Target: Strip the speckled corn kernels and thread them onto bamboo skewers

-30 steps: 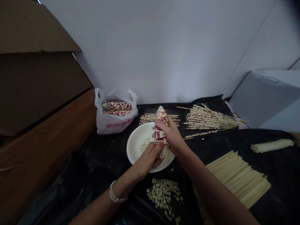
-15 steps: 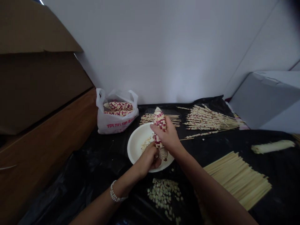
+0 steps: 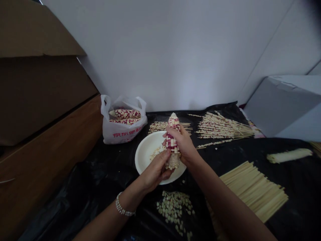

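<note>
A corn cob with cream and purple kernels stands nearly upright between my hands, its lower end stripped bare. My right hand wraps its upper part from the right, thumb across the front. Lower down, my left hand grips it from the left, with the thumb at the border between kernels and bare cob. Beneath both hands is a white bowl with loose kernels in it. More pale kernels lie in a pile on the black plastic sheet nearer to me.
A white plastic bag holding corn cobs stands at the left. Kernel-threaded sticks lie at the back right and behind the bowl. Bare sticks and a stripped cob are at the right. Cardboard rises on the left; a white box stands right.
My left thumb has come up onto the front of the cob. My right hand has shifted slightly, and the cob has turned, showing more of its bare lower end.
</note>
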Available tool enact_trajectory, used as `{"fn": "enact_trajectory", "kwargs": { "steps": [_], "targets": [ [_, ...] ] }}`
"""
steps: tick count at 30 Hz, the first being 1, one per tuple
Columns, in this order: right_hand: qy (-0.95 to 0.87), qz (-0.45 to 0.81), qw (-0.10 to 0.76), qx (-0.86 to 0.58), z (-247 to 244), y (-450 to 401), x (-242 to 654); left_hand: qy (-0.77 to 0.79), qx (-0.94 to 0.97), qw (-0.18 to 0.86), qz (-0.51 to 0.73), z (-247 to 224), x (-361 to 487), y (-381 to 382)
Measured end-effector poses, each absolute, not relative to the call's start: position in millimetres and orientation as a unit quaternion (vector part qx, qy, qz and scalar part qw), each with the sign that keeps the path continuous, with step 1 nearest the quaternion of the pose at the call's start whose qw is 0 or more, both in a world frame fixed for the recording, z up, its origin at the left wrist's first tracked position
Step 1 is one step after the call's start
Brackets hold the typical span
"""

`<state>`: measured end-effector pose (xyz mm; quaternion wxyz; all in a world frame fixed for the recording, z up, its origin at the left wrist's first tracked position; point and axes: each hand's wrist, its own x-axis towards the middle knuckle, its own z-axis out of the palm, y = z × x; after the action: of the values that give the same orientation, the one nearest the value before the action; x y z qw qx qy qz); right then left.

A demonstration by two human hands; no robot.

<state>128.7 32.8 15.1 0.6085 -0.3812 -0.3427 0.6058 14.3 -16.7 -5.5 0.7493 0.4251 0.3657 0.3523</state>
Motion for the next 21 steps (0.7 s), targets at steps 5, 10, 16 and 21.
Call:
{"fn": "enact_trajectory", "kwargs": {
  "steps": [5, 10, 16, 21],
  "targets": [
    [-0.333, 0.613, 0.609, -0.378, 15, 34, 129, 0.385, 0.457, 0.714, 0.364, -6, 17, -18],
    [-0.342, 0.604, 0.612, -0.379, 14, 33, 128, 0.374, 0.456, 0.72, 0.365, -10, 16, -17],
    [-0.448, 0.483, 0.605, -0.447, 3, 31, 121, 0.391, 0.485, 0.704, 0.34, -18, 8, -14],
    [-0.502, 0.425, 0.582, -0.479, 4, 28, 120, 0.405, 0.479, 0.702, 0.337, -16, 7, -14]
  ]
}}
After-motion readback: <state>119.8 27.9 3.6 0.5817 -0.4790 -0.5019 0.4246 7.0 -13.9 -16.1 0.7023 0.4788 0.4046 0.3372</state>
